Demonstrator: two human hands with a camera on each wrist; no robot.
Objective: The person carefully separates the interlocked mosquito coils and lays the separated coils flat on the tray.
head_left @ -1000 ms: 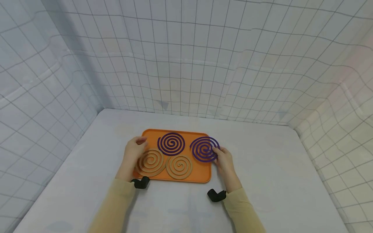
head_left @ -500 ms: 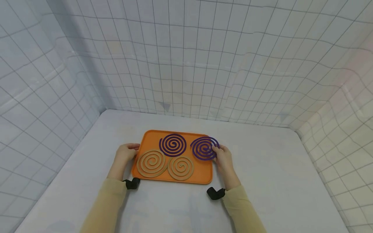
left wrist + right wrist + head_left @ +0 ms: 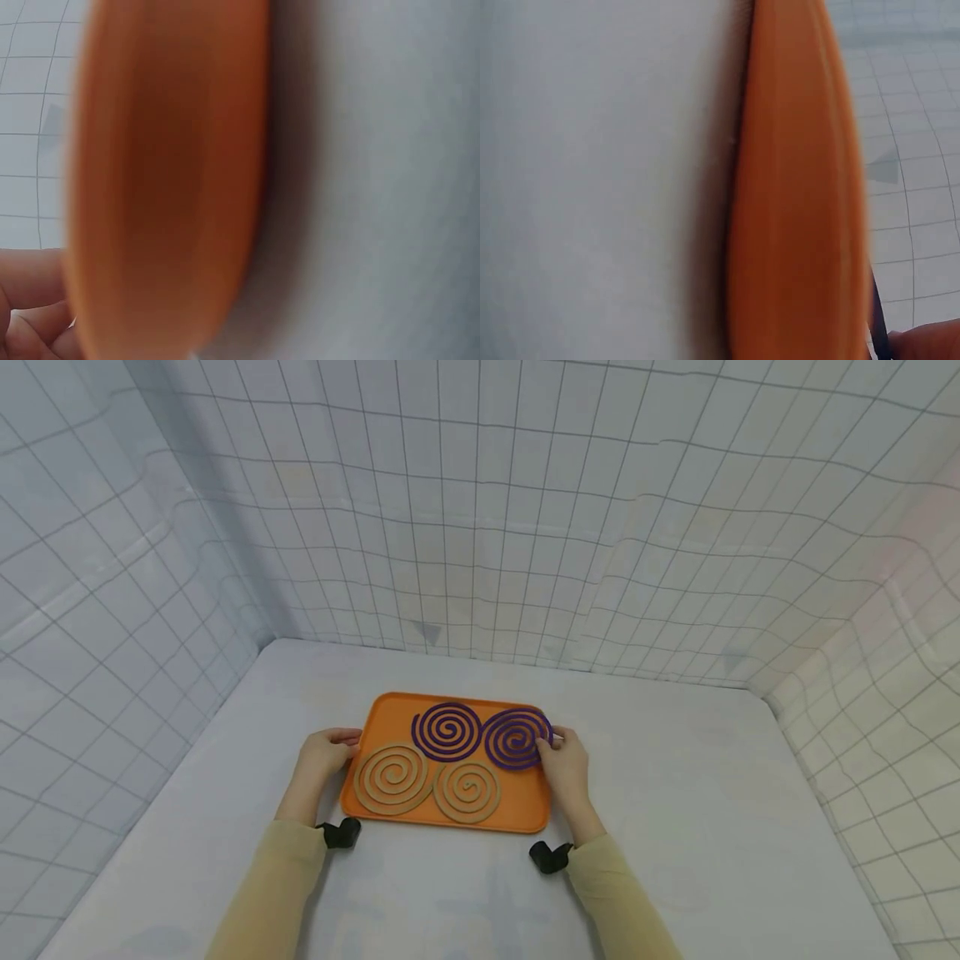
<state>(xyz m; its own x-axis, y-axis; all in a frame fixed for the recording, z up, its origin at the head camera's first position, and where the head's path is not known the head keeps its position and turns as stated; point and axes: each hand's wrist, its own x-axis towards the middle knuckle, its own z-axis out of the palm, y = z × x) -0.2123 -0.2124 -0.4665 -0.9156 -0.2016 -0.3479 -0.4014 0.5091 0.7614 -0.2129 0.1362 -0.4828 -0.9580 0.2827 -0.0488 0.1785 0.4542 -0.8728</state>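
Note:
In the head view, an orange tray (image 3: 525, 806) bears spiral mosquito coils. Two tan ones, the left (image 3: 392, 779) and the right (image 3: 467, 792), lie along its near side. One purple coil (image 3: 447, 732) lies flat toward the back. My right hand (image 3: 566, 768) pinches the other purple coil (image 3: 513, 739) at its right side, over the tray's back right part and close against its neighbour. At the tray's left rim, my left hand (image 3: 318, 764) touches the edge with extended fingers. In the left wrist view, the tray's wall (image 3: 169, 150) hides the tips of the fingers (image 3: 34, 277).
The tray sits on a white table (image 3: 660, 827). Grid-patterned white sheets (image 3: 480, 527) rise behind the table and on both sides. Black wrist cameras, left (image 3: 341, 832) and right (image 3: 550, 857), hang near the tray's front edge.
My left hand has moved left from over the tan coil to the tray's left rim. My right hand has moved the purple coil leftward and brought it flatter over the tray.

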